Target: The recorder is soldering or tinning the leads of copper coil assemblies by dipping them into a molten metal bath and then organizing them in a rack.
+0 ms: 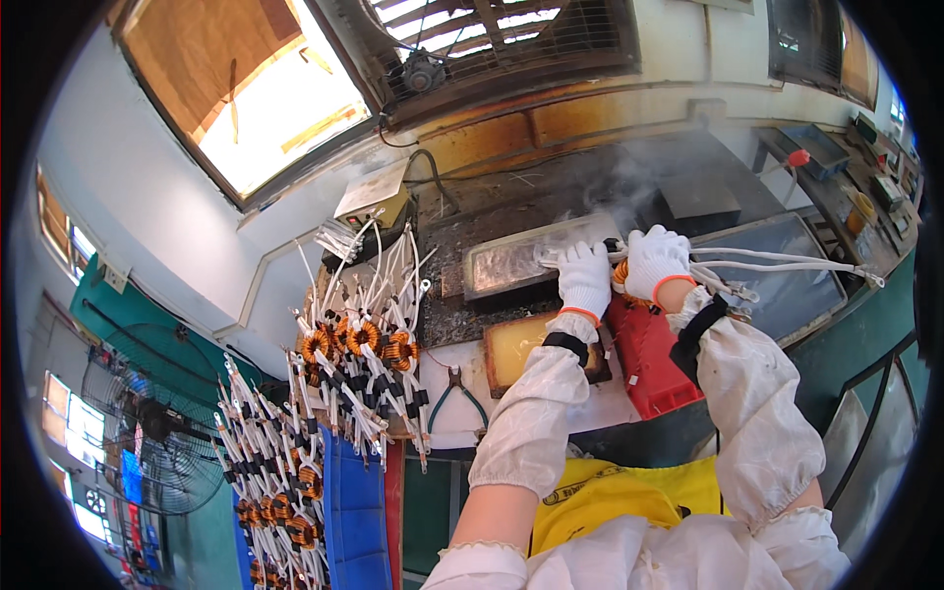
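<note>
While smoke rises, both gloved hands' grip closed: left hand [584, 278], right hand [656, 261] on wired coil [621, 272]; solder tray [511, 261] below.

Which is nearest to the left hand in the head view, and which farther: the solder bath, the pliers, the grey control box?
From the left hand:
1. Solder bath, right beside the fingertips, just to their left.
2. Pliers, lower left, on the bench edge.
3. Grey control box, upper left, by the wall.

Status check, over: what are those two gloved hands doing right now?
Left hand and right hand both gripping a copper coil, white leads trailing right. Held over steaming solder bath. Nothing blocking.
</note>
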`<action>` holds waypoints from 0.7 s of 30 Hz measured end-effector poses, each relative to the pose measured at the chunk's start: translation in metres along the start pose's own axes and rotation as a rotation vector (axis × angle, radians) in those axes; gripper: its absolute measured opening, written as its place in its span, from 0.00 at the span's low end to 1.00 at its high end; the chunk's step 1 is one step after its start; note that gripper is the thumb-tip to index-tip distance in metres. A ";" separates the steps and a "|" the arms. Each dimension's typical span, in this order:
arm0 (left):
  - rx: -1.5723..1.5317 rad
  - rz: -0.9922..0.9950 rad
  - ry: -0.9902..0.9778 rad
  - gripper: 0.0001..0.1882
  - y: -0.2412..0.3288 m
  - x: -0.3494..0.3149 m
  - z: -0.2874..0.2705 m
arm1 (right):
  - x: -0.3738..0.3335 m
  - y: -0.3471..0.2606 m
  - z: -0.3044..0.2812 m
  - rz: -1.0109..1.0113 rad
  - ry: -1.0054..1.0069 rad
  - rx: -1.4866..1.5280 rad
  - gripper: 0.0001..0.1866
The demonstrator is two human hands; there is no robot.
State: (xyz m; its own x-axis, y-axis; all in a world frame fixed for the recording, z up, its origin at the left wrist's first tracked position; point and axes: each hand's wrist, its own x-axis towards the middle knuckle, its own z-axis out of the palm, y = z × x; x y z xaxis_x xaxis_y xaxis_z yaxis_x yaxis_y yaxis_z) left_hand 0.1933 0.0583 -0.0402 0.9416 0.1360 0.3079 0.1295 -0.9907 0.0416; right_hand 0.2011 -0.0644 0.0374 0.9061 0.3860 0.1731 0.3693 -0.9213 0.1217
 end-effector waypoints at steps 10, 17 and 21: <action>0.028 -0.012 0.025 0.17 0.000 0.000 0.002 | -0.002 0.000 -0.004 -0.021 0.011 0.037 0.28; 0.033 -0.003 0.087 0.14 0.000 -0.002 0.006 | 0.000 0.000 -0.003 -0.017 -0.011 0.032 0.29; 0.006 0.002 0.032 0.17 0.000 -0.001 0.006 | 0.000 -0.001 -0.007 0.008 -0.044 -0.006 0.30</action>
State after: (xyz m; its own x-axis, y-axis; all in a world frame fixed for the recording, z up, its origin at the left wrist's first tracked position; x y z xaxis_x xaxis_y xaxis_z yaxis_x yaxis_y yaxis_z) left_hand 0.1943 0.0583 -0.0465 0.9314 0.1338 0.3387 0.1296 -0.9909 0.0350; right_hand 0.1990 -0.0632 0.0437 0.9173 0.3761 0.1310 0.3609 -0.9241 0.1259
